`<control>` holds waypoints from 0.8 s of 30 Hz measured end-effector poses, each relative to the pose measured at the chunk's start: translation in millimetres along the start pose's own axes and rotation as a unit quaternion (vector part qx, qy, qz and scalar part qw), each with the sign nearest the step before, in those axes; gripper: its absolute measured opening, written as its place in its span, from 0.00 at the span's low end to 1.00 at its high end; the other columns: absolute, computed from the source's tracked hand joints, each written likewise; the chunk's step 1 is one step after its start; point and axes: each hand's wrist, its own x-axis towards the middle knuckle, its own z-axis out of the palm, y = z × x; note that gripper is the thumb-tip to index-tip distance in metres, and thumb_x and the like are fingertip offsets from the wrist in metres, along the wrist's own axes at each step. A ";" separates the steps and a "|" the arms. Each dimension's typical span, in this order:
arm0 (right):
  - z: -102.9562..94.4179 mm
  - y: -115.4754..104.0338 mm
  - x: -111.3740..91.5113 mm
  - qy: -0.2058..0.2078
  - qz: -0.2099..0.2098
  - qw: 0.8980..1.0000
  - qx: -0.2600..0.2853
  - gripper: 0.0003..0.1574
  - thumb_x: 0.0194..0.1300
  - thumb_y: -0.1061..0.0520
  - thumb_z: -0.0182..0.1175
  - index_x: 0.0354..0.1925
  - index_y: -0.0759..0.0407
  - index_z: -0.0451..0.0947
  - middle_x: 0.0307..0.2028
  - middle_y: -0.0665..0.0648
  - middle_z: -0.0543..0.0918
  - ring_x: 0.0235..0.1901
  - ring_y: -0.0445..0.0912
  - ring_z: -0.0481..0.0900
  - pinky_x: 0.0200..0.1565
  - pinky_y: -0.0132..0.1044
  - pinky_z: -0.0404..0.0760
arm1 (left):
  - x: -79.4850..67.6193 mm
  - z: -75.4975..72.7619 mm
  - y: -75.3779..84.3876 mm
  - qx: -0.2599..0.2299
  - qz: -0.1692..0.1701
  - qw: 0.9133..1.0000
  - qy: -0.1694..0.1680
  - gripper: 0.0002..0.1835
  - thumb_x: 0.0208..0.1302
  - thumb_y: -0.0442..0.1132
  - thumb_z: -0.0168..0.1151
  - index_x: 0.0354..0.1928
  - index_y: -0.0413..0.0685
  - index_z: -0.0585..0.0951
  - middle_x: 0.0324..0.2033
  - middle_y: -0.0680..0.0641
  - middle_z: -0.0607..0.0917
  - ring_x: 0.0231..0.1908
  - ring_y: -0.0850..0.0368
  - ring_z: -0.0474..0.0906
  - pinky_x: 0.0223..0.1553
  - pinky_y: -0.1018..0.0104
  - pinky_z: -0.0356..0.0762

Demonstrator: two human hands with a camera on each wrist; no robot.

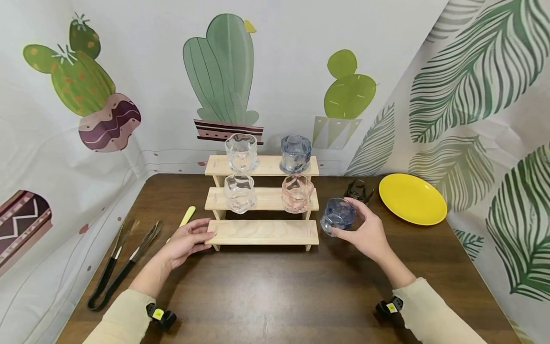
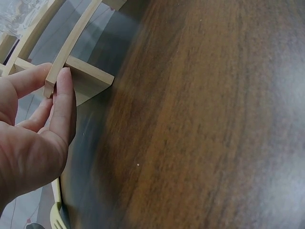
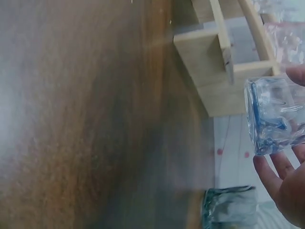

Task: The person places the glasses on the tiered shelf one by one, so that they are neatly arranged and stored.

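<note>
A three-tier wooden stand (image 1: pixel 262 233) is in the middle of the head view. My left hand (image 1: pixel 185 243) pinches the left end of its lowest shelf, thumb on top and fingers below, as the left wrist view (image 2: pixel 40 129) confirms. On the right, my right hand (image 1: pixel 368 231) grips a blue glass (image 1: pixel 337 215) between thumb and fingers, beside the stand's lowest tier. The top shelf bears a clear glass (image 1: pixel 241 155) and another blue glass (image 1: pixel 295 155). Below them, the middle shelf holds a second clear glass (image 1: pixel 239 195) and a pink glass (image 1: pixel 297 195).
Behind my right hand is a dark glass (image 1: pixel 356 189), with a yellow plate (image 1: pixel 413 198) to its right. Black-handled tongs (image 1: pixel 124 267) lie at the table's left side. A pale yellow-green utensil (image 1: pixel 187 216) lies behind my left hand, its tines visible in the left wrist view.
</note>
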 end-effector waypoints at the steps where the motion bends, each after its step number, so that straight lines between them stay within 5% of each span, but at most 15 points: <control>1: -0.2 -2.7 -1.5 -0.002 -0.005 1.000 -0.001 0.57 0.44 0.52 0.88 0.70 0.52 0.73 0.55 0.58 0.84 0.50 0.52 0.82 0.47 0.24 0.76 | -0.1 -0.1 0.0 0.001 0.000 1.000 0.001 0.39 0.71 0.32 0.66 0.77 0.33 0.58 0.58 0.38 0.78 0.46 0.55 0.83 0.47 0.62 0.86; 7: 7.0 -17.1 -10.0 -0.021 -0.033 0.999 0.018 0.57 0.42 0.52 0.88 0.69 0.47 0.74 0.52 0.54 0.86 0.50 0.49 0.82 0.50 0.29 0.77 | 0.0 -1.5 -0.7 0.002 0.003 1.000 -0.002 0.39 0.71 0.32 0.66 0.78 0.33 0.58 0.58 0.38 0.78 0.46 0.55 0.83 0.47 0.62 0.86; 14: 21.8 -66.7 -23.5 -0.052 -0.056 0.996 0.036 0.54 0.39 0.65 0.86 0.65 0.64 0.75 0.48 0.63 0.85 0.46 0.55 0.82 0.46 0.37 0.80 | 0.8 -1.8 -1.8 0.003 0.004 1.000 -0.003 0.40 0.71 0.33 0.67 0.78 0.34 0.58 0.60 0.37 0.76 0.47 0.55 0.83 0.47 0.62 0.85; 24: 72.7 -57.6 -26.5 -0.095 -0.077 0.988 0.091 0.57 0.39 0.53 0.89 0.67 0.49 0.75 0.53 0.50 0.84 0.50 0.48 0.83 0.51 0.43 0.85 | 1.6 -1.9 -2.9 0.001 0.006 1.000 -0.005 0.39 0.72 0.33 0.66 0.78 0.34 0.57 0.59 0.38 0.76 0.47 0.56 0.83 0.47 0.63 0.85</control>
